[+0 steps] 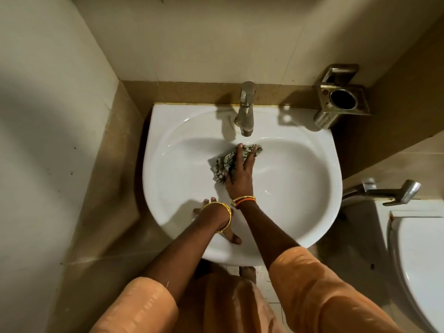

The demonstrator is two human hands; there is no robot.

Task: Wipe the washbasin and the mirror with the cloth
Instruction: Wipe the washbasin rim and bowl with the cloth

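Nearest, at about 6 o'clock on the washbasin (319,179), the left hand (217,219) lies on the front rim with fingers spread wide and holding nothing; it seems to brace the body. A gold bangle (227,218) circles that wrist.

Farther in, the right hand (241,173) is flat and spread over the cloth (222,164), a pale rag with dark markings, pinning it to the bowl's back slope at roughly 12 o'clock, just below the tap (246,111). The fingers press the cloth rather than curl round it.

To wipe well here, I judge the palm should stay flat so the whole cloth touches the porcelain, moving in overlapping arcs from the rim down toward the drain, then round the tap's base where grime tends to gather. The braced hand may need to shift so its patch of rim gets wiped too.

The bowl looks empty apart from the cloth; a wet sheen shows, but no standing water that I can tell. At 1 o'clock, on the wall, the metal holder (342,99) shows a dark, apparently empty cup ring. The mirror is out of view, so that part is not yet begun as far as can be judged.
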